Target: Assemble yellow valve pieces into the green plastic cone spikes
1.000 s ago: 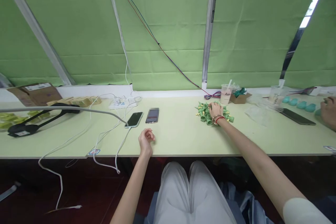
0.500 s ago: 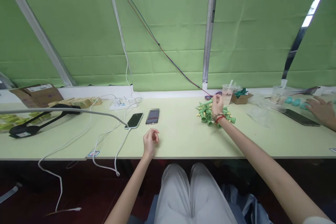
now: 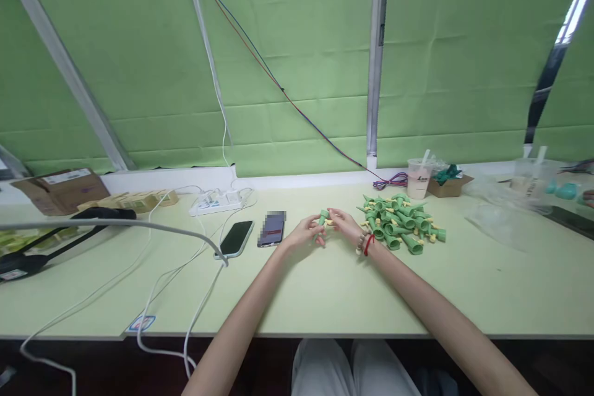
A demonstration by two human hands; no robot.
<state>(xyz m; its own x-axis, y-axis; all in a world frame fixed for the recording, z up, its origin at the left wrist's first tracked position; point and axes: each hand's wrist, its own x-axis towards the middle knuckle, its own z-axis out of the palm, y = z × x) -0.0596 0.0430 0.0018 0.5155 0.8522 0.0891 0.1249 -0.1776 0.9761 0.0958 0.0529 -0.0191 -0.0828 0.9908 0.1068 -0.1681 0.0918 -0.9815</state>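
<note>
Head view: bare table (image 3: 325,297) around hands

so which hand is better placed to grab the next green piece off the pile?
Right. The right hand sits directly beside the pile of green pieces; the left hand is on the far side, and both pinch one green piece.

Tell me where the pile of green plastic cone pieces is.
In the head view, the pile of green plastic cone pieces lies on the pale green table, just right of the right hand, before the plastic cup.

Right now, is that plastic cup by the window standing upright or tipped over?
Upright: the plastic cup stands on the table, its straw pointing up.
</note>
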